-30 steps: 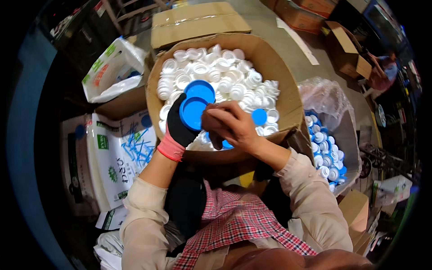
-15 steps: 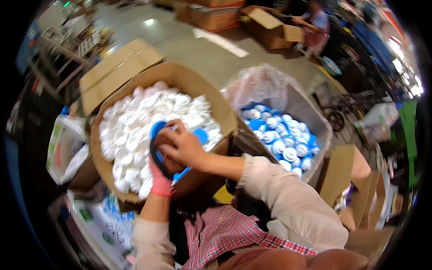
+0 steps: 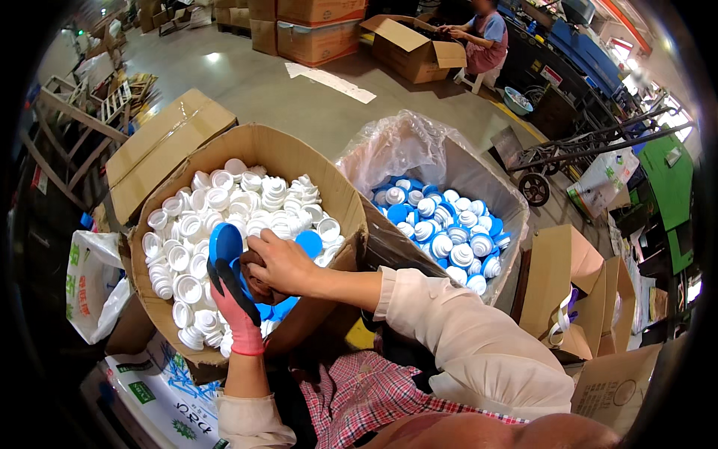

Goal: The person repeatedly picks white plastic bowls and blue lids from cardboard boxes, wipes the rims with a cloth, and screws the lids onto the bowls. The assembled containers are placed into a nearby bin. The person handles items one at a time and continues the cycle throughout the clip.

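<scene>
My left hand (image 3: 238,308), in a pink and black glove, is closed on a round blue lid (image 3: 226,242) that stands on edge above its fingers. My bare right hand (image 3: 283,263) curls in against it, fingertips bent over the palm side; whatever they pinch is hidden. Both hands are over a cardboard box (image 3: 340,196) full of white ridged plastic caps (image 3: 213,198). Another blue lid (image 3: 309,242) shows just beyond my right wrist, and more blue pieces (image 3: 278,308) lie below the hands at the box's near side.
To the right, a plastic-lined box (image 3: 490,196) holds blue lids with white caps joined to them. Opened cartons (image 3: 557,277) stand farther right, near a hand cart (image 3: 534,188). White plastic bags (image 3: 93,288) sit at left. A person (image 3: 488,41) sits by a carton at the back.
The view has shifted, so the boxes appear lower and farther left. The blue lid in my left hand now stands more face-on. My right hand stays against the left.
</scene>
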`<state>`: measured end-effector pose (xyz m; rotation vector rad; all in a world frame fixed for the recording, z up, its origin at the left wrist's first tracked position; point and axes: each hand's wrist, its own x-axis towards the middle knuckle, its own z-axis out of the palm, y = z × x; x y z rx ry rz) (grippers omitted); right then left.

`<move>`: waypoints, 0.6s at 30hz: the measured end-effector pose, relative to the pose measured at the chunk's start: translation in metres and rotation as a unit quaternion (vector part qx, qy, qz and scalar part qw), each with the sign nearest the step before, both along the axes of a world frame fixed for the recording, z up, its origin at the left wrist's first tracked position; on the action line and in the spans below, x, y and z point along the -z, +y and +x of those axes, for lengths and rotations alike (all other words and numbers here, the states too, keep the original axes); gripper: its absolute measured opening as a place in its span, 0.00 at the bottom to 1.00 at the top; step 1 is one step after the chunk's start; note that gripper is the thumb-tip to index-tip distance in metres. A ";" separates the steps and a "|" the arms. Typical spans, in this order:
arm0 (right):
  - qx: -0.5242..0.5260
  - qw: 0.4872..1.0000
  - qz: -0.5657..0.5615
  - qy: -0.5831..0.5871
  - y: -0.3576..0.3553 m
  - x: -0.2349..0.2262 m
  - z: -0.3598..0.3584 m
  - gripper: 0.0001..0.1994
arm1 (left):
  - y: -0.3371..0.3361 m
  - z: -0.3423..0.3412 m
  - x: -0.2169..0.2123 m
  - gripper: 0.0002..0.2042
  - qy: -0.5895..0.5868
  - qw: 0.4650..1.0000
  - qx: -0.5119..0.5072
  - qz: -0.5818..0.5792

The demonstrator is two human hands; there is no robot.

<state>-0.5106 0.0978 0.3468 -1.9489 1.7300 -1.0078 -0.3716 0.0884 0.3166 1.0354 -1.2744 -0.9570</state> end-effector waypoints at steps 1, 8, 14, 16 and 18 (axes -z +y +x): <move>-0.020 1.000 0.011 -0.011 -0.001 0.006 -0.002 0.15 | 0.000 -0.002 -0.001 0.21 0.027 0.999 -0.007 0.019; -0.160 0.979 0.043 -0.122 0.008 0.030 -0.002 0.15 | -0.017 0.015 0.022 0.21 0.045 0.997 0.017 0.065; -0.131 0.982 -0.131 -0.035 -0.002 0.022 -0.012 0.20 | -0.032 0.037 0.034 0.18 0.067 0.990 0.074 0.095; -0.145 0.982 -0.121 -0.008 -0.009 0.024 -0.016 0.21 | -0.023 0.035 0.033 0.15 -0.065 0.988 0.138 -0.011; -0.154 0.981 -0.122 -0.003 -0.012 0.031 -0.013 0.22 | -0.018 0.031 0.034 0.16 -0.143 0.974 0.158 -0.084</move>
